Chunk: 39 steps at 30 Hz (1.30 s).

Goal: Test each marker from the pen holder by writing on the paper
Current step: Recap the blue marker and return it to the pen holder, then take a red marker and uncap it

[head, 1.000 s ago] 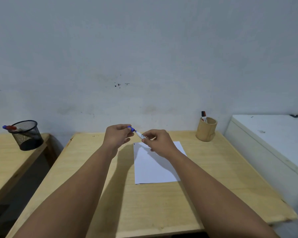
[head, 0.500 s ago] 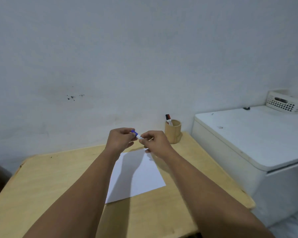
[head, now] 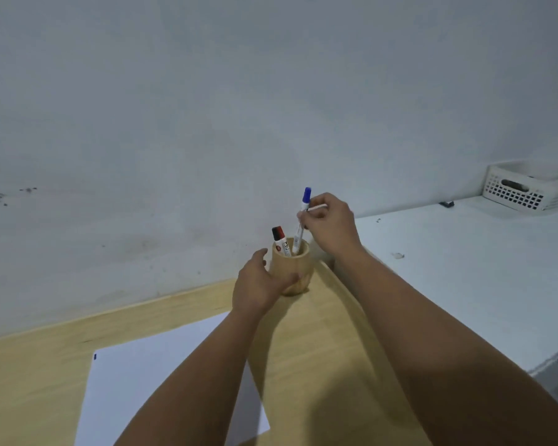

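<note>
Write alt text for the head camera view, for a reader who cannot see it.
The right hand holds a blue-capped marker upright with its lower end inside a wooden pen holder, beside a red-and-black-capped marker. The left hand steadies the holder on a wooden table, near a paper sheet.

We count two markers: a blue-capped marker point(head: 304, 210) and a red-and-black-capped marker point(head: 279, 240), both standing in the one wooden pen holder point(head: 295, 274) near the desk's point(head: 39, 375) far right corner. We see one sheet of paper point(head: 149, 391), one white basket point(head: 518, 187), and two hands.
</note>
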Each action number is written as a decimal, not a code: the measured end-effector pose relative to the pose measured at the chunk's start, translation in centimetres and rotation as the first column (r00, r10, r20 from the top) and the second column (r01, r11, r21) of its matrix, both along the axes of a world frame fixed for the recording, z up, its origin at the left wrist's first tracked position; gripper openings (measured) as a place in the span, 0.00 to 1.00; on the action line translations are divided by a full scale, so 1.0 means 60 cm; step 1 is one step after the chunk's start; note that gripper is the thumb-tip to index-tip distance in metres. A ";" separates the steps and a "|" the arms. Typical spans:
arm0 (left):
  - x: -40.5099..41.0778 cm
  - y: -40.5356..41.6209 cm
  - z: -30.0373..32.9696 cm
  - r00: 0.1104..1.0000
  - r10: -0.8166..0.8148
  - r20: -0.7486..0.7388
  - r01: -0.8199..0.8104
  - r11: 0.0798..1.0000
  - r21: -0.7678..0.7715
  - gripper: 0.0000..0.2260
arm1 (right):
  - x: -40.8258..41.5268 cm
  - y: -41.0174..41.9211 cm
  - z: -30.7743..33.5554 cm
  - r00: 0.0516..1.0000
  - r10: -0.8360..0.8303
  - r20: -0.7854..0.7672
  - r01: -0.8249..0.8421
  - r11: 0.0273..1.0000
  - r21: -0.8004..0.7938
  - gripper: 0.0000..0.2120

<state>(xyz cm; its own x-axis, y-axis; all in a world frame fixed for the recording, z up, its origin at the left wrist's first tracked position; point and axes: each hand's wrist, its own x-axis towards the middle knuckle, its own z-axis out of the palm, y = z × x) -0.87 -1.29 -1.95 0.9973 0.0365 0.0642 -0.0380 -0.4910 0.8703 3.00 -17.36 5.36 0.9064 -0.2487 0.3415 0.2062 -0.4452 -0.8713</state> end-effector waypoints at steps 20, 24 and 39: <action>0.035 -0.022 -0.022 0.998 -0.022 0.053 0.024 0.999 -0.031 0.32 | 0.051 0.020 -0.050 0.946 0.141 -0.292 -0.188 0.973 -0.138 0.03; 0.020 -0.018 -0.004 0.998 -0.035 0.061 0.033 0.999 0.042 0.37 | 0.023 0.013 -0.008 0.998 0.049 -0.030 -0.048 0.998 0.036 0.05; -0.175 0.226 0.186 0.977 0.073 0.198 -0.078 0.997 0.019 0.27 | -0.187 0.183 0.062 0.793 0.569 -0.219 -0.552 0.822 0.138 0.09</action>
<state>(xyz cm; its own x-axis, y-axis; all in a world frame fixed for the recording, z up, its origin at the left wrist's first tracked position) -11.35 12.29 9.22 0.9593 0.1070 0.2613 -0.1695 -0.5217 0.8361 -8.23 -6.40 9.11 0.9442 0.3148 0.0972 0.1839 -0.2587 -0.9483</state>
